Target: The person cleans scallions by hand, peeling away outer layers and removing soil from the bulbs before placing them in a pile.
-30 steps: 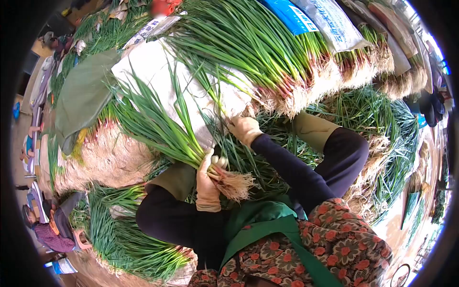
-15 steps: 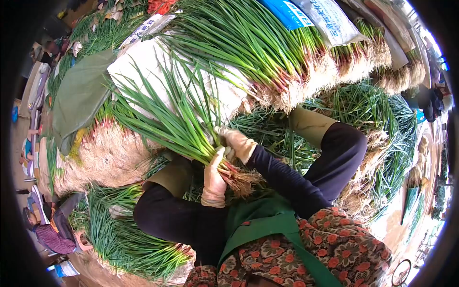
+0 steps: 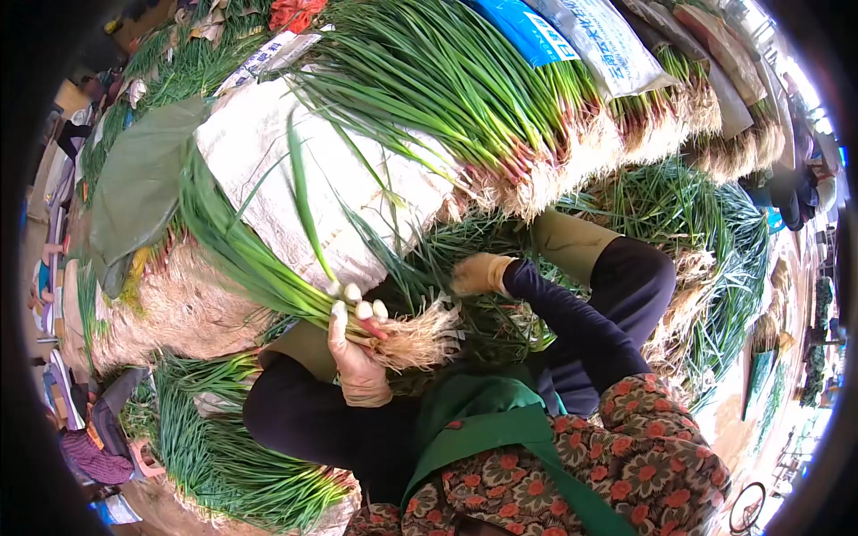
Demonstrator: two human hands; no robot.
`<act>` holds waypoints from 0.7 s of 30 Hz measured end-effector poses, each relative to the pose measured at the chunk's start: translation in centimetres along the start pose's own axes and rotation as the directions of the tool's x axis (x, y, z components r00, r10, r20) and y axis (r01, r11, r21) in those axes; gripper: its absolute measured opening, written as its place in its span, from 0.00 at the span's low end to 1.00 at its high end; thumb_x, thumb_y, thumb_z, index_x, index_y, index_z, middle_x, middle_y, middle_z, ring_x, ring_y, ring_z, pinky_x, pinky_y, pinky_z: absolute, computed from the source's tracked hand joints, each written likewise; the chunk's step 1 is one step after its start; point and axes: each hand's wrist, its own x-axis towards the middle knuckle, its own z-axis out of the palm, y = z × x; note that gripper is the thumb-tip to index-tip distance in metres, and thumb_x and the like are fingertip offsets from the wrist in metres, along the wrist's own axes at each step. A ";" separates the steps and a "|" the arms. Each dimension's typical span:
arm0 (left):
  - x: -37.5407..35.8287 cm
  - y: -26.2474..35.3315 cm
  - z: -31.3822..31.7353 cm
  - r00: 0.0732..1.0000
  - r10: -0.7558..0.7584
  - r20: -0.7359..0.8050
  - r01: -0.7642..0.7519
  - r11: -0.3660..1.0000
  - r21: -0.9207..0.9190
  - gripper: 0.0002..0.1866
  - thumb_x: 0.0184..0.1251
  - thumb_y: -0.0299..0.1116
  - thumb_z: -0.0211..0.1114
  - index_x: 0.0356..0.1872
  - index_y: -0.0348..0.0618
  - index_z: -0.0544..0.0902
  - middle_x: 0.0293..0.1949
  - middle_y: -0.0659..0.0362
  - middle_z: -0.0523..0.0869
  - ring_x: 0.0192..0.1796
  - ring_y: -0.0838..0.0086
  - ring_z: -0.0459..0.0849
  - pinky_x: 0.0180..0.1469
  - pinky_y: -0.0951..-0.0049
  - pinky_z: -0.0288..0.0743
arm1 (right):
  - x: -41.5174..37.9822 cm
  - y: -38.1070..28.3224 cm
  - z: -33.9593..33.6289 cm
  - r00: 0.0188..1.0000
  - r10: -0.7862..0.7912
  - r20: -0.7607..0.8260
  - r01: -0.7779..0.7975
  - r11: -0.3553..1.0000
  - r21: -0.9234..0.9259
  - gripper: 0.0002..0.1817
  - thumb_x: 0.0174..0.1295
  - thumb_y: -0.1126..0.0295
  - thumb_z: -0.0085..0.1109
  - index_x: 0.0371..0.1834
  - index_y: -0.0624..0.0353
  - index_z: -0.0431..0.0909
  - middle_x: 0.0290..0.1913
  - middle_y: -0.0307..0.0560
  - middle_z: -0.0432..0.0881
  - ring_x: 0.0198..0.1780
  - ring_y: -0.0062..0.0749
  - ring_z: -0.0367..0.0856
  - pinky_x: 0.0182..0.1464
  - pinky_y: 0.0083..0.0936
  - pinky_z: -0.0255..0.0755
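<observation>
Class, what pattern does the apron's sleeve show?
Red flowers with dark and pale ones on the sleeve, seen best in the head view.

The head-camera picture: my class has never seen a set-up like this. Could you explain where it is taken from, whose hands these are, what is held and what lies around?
There is no robot here. A person wears the camera on their head, looking forward and down, so their green apron shows at the bottom. The scene looks rounded and bent, probably because of a very wide lens.

The left hand grips a bunch of green onions, near the white bulbs and pale, stringy roots. The right hand is beside some loose green leaves; whether it holds anything is hard to tell.

Beyond the hands, a large pile of onions lies partly over a white sheet, with a blue bag across some of the leaves.
</observation>
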 end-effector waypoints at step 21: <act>-0.5 -3.2 1.6 0.972 -0.223 0.078 0.226 0.974 -0.023 0.09 0.70 0.35 0.53 0.43 0.40 0.74 0.37 0.58 0.78 0.33 0.73 0.77 0.41 0.67 0.74 | -6.4 0.5 -12.2 0.531 0.556 -0.639 -0.533 0.806 0.259 0.21 0.55 0.66 0.58 0.54 0.56 0.75 0.47 0.51 0.80 0.47 0.42 0.80 0.43 0.34 0.74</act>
